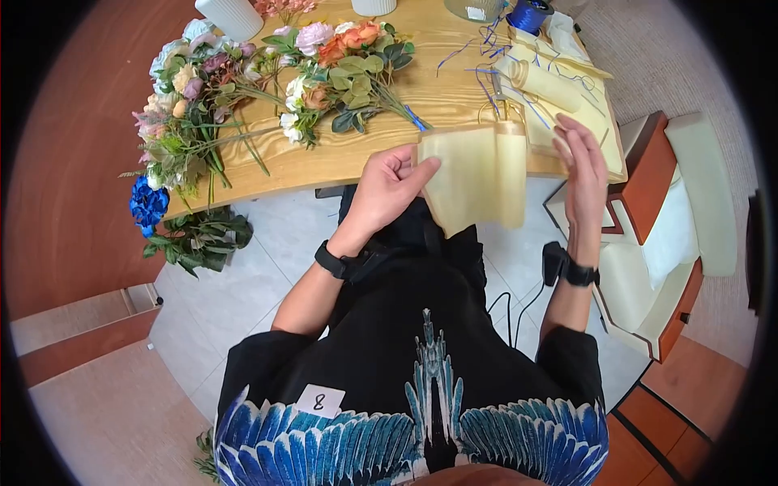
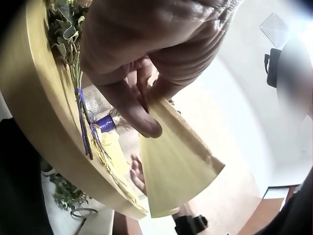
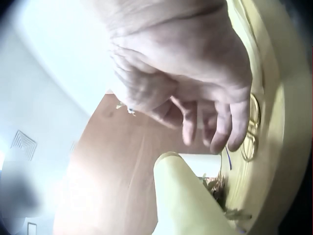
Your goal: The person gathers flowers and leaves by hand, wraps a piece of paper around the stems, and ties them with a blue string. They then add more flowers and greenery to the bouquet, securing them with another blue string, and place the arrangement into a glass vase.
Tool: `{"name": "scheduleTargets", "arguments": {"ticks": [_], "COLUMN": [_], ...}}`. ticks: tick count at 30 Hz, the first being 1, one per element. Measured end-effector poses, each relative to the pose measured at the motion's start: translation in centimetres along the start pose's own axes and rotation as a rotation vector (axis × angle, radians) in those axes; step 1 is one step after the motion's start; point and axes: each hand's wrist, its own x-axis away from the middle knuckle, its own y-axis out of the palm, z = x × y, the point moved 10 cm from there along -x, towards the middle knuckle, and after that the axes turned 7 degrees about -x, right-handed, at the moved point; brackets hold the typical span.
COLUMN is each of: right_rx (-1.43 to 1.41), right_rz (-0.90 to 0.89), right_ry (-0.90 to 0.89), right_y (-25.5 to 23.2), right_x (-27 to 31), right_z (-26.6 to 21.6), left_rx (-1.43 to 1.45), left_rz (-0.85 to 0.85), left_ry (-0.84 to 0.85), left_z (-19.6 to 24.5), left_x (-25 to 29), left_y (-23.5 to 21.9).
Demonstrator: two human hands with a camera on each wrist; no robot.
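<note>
My left hand (image 1: 392, 188) pinches the left edge of a pale yellow sheet (image 1: 463, 174) between thumb and fingers, held up at the table's front edge. The sheet's right side is rolled into a loose tube. In the left wrist view the left hand (image 2: 156, 54) grips a corner of the sheet (image 2: 176, 166). My right hand (image 1: 583, 166) is raised to the right of the roll, apart from it, fingers loosely bent. The right wrist view shows the right hand (image 3: 195, 83) holding nothing, with the rolled sheet (image 3: 188, 196) beyond its fingertips.
Artificial flowers (image 1: 194, 89) spread over the table's left, and a bouquet (image 1: 356, 69) tied with blue ribbon lies mid-table. At the right are more yellow paper (image 1: 559, 93), a blue ribbon spool (image 1: 530, 16) and gold-handled scissors (image 3: 249, 147). White vases stand at the back.
</note>
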Motion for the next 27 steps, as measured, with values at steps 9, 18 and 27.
{"name": "scheduleTargets", "arguments": {"ticks": [9,18,27], "right_rx": [0.881,-0.021,-0.025], "right_rz": [-0.119,-0.063,-0.133], "right_ry": [-0.713,-0.144,-0.052], "right_y": [11.2,4.4,4.5], "right_x": [7.4,3.8,3.0], "right_z": [-4.1,0.9,3.8], "left_rx": [0.145,0.105,-0.143], "left_rz": [0.009,0.068,0.212], "left_ry": [0.06,0.073,0.285], "left_z": [0.7,1.0,3.2], "left_x": [0.3,0.6,1.1], "left_y": [1.3,-1.1,-3.0]}}
